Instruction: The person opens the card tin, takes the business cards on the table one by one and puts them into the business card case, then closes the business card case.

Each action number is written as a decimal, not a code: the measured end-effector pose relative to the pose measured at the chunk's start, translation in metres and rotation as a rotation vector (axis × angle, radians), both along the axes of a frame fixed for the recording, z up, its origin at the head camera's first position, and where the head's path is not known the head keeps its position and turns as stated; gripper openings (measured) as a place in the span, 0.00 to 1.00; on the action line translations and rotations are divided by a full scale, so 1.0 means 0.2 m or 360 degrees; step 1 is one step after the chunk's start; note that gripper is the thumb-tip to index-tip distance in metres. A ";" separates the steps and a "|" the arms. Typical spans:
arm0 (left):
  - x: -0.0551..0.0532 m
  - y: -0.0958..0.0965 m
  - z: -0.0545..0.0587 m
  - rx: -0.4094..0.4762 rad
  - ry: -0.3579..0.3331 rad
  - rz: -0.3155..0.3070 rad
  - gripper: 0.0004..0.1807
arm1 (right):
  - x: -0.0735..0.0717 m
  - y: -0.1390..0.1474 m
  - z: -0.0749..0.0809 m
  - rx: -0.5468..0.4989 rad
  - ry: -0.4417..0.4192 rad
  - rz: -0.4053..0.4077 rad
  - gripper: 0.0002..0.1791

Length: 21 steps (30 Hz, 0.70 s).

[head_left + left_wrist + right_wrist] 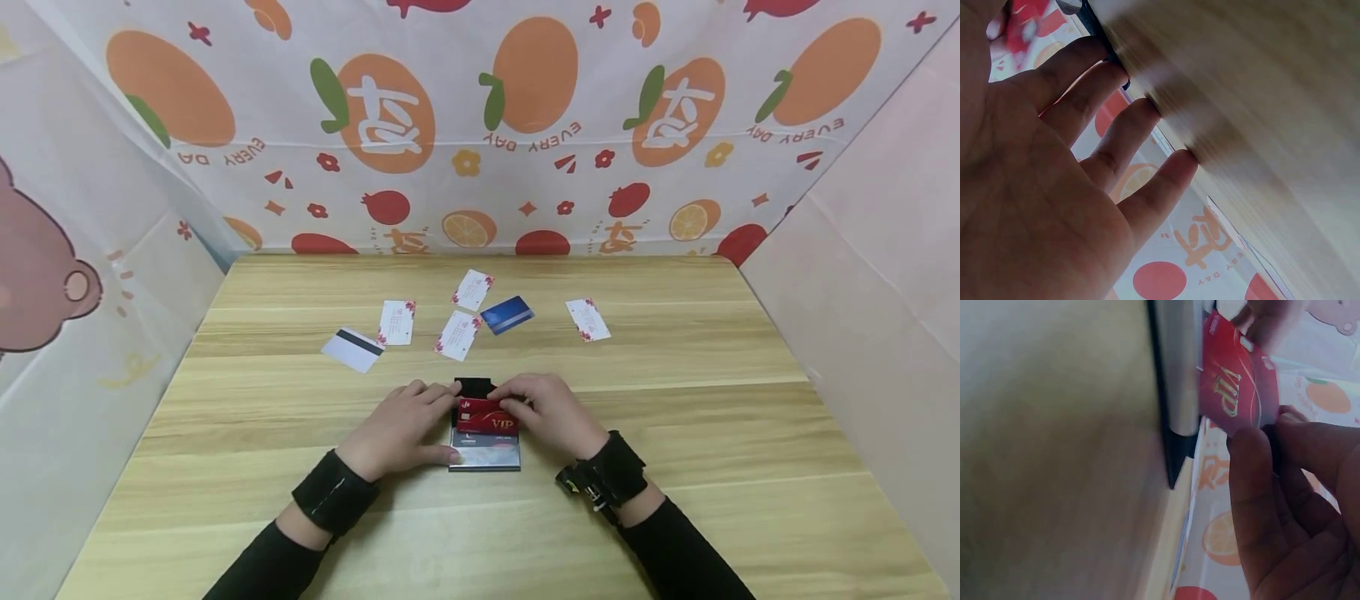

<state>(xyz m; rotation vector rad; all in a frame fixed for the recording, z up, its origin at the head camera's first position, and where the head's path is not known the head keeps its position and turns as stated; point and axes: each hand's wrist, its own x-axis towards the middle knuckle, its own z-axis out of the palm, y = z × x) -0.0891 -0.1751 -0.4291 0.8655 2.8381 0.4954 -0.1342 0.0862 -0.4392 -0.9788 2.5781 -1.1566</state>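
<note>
A flat card case (491, 459) lies near the middle of the wooden table, with a silvery lower part and a black flap (472, 386) at its far end. A grey printed card (487, 440) shows in it. Over the case is a red VIP card (482, 414), which my right hand (553, 414) pinches at its right side between thumb and fingers. Close up, the right wrist view has the same card (1233, 378) raised and tilted. My left hand (397, 427) rests along the case's left side, its thumb on the near left corner. Its other fingers (1138, 115) are extended, tips touching down.
Beyond the case lie several white cards with pink flower corners, such as one on the left (397, 322) and one on the right (588, 320). A blue card (507, 315) and a white card with a black stripe (352, 350) are among them. Patterned cloth (465, 200) hangs behind the table.
</note>
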 end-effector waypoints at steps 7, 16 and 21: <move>-0.01 -0.01 0.01 0.0015 -0.0026 0.0004 0.42 | 0.01 -0.02 -0.01 0.0149 0.0024 0.0097 0.12; -0.02 -0.01 0.03 0.0024 -0.0015 -0.0016 0.41 | 0.01 -0.03 0.02 0.0294 -0.0002 0.0165 0.10; -0.03 -0.01 0.04 0.0040 -0.0037 -0.0020 0.41 | 0.01 -0.04 0.04 0.0333 -0.0001 0.0220 0.10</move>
